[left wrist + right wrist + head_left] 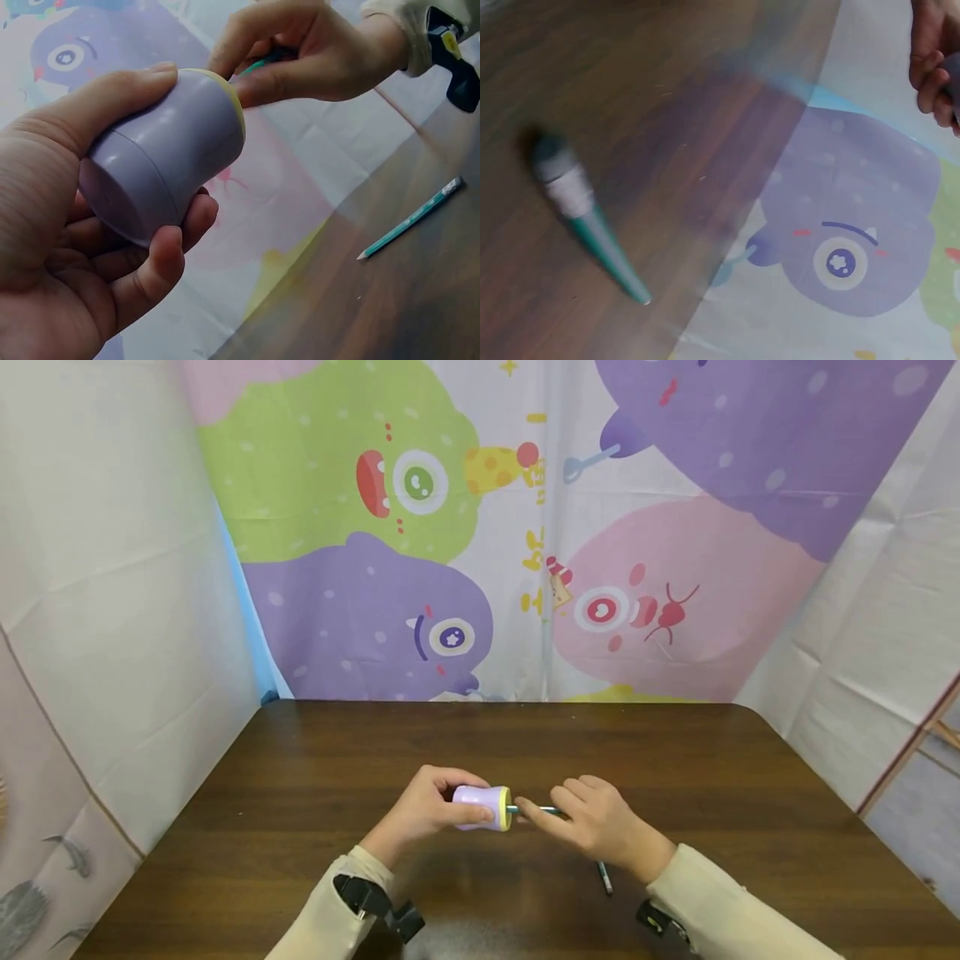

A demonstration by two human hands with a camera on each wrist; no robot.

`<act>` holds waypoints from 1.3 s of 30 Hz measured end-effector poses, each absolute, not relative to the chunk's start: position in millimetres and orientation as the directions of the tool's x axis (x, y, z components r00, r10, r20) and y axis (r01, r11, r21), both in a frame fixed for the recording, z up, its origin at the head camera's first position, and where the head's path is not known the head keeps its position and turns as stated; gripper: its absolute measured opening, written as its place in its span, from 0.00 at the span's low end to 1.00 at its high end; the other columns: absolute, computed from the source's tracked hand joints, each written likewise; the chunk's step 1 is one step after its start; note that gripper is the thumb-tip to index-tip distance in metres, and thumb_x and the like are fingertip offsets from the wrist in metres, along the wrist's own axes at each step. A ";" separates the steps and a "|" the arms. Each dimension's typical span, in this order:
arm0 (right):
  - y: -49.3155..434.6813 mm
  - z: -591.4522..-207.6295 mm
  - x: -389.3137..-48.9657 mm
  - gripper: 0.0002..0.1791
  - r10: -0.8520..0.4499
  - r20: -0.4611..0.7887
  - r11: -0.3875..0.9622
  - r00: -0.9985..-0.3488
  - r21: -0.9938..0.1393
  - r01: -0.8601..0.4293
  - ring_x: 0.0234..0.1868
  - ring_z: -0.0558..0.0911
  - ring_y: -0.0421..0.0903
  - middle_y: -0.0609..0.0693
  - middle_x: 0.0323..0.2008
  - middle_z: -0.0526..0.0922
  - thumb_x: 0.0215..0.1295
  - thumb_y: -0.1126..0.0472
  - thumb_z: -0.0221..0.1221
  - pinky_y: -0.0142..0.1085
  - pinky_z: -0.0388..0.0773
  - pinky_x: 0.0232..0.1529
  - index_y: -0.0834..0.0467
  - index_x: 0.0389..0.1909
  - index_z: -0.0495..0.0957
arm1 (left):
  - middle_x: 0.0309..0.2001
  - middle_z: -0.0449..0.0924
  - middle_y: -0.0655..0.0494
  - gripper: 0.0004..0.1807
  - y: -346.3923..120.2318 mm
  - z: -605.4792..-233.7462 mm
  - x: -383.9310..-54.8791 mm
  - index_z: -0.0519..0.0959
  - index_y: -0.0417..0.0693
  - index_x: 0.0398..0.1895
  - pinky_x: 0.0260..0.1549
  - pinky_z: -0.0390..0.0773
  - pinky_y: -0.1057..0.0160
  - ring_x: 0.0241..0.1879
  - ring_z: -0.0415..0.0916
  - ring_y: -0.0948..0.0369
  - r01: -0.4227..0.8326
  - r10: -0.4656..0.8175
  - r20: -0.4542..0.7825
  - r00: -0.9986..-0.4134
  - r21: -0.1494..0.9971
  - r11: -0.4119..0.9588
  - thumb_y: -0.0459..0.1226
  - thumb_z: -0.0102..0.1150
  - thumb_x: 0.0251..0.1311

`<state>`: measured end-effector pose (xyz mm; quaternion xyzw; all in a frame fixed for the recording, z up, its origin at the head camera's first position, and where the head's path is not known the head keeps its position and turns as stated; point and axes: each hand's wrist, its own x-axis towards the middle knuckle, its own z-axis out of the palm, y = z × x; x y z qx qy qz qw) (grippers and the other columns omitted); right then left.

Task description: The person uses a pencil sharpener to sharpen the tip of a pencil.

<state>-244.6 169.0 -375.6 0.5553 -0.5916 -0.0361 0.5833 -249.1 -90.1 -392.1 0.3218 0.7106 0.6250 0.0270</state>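
Note:
My left hand [420, 808] grips a lilac, waisted pencil sharpener [476, 802] with a yellow rim, lying sideways above the table. In the left wrist view its rounded body [169, 142] shows between thumb and fingers. A green pencil [551, 810] has one end at the yellow-rimmed face of the sharpener. My right hand [596, 822] pinches this pencil close to the rim; most of it is hidden by the fingers. On the table below the right hand lies a second green pencil [604, 878], its sharpened tip visible in the left wrist view [412, 217].
The dark wooden table [375, 735] spreads under both hands. Behind it hangs a cloth with cartoon monsters [420, 610], and white cloth panels [135, 568] stand at the sides. Wrist camera mounts [378, 902] sit on the sleeves.

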 end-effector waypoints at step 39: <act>167.0 -375.5 -231.0 0.10 -0.707 0.663 0.462 -0.246 0.170 -0.870 0.18 0.70 0.34 0.44 0.25 0.78 0.72 0.57 0.58 0.26 0.69 0.17 0.58 0.44 0.83 | 0.29 0.83 0.51 0.14 -84.6 -399.5 -250.5 0.83 0.26 0.37 0.23 0.77 0.67 0.25 0.75 0.64 0.407 0.441 0.354 -0.825 0.913 0.027 0.28 0.74 0.48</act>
